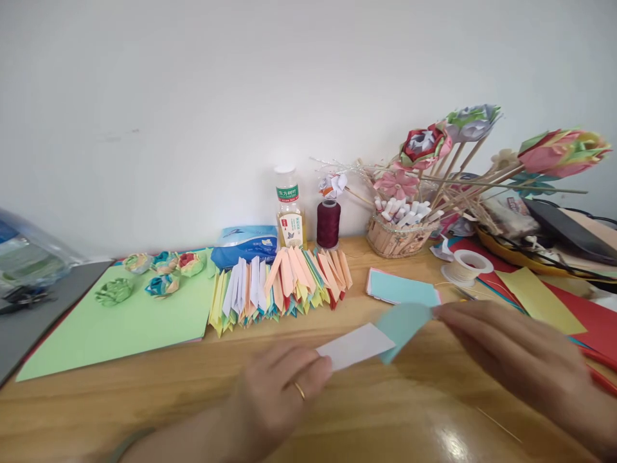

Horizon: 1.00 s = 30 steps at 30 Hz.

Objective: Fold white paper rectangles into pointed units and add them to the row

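Note:
Pinched in my left hand [289,379], which wears a ring, is a small white rectangle of paper [355,347]. My right hand [513,357] grips a light blue piece of paper [403,328] by its far right corner, and that sheet bends in a curve. Its lower left end meets or overlaps the tip of the white paper; I cannot tell whether they are joined. Just behind lies a stack of cut paper [403,288] with a light blue sheet on top. Rows of folded paper pieces [284,283] in several colours stand beyond my left hand.
Paper rosettes [164,285] rest on green sheets [120,334] at the left. Along the wall are a tissue pack [245,247], a bottle [289,212], a dark red thread spool [328,223] and a basket [400,236] with paper flowers. A white spool [466,267] and red scissors [602,373] are at right.

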Tool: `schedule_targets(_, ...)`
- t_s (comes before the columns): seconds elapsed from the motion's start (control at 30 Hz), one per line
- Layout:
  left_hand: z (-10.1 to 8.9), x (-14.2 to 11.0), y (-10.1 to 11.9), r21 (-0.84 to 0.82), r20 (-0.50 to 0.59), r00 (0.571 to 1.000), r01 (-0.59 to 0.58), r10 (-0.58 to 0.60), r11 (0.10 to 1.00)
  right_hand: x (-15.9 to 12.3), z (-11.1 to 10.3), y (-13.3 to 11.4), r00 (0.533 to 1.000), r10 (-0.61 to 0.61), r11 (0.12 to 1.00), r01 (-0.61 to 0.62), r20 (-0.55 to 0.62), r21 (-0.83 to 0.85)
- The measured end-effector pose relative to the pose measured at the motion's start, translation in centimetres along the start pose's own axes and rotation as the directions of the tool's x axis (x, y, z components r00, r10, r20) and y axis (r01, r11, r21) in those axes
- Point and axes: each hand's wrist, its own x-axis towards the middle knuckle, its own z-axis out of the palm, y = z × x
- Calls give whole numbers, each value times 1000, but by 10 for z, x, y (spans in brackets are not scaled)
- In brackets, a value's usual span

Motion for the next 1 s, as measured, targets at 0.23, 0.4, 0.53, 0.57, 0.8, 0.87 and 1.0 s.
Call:
schedule_targets(0.23, 13, -13, 11, 165, 214, 971, -139, 102, 977, 5, 1, 24, 973, -149, 972, 176, 175, -154)
schedule_targets(0.4, 13, -13, 11, 97, 208, 977, 22, -41, 995, 15, 15, -41, 950, -147, 989, 133, 275, 66)
schedule_targets(0.53, 11, -13, 9, -45, 185, 969, 177, -166, 983, 20, 34, -66, 927, -84, 977, 3, 366, 215)
schedule_targets(0.57, 10, -13, 8, -92, 194, 956, 239, -218, 967, 21, 38, -65, 915, -51, 966, -56, 399, 252)
schedule_targets(0.8, 9, -12, -1, -191, 395, 774, 596, -495, 780, 20, 45, -56, 821, 273, 837, -460, 501, 297)
schedule_targets(0.87, 10, -12, -1, -118, 445, 702, 661, -555, 741, 19, 47, -59, 794, 360, 817, -522, 489, 245)
schedule_targets(1.0, 13, -10, -1, -11, 515, 535, 785, -669, 620, 17, 53, -65, 790, 430, 825, -540, 437, 165)
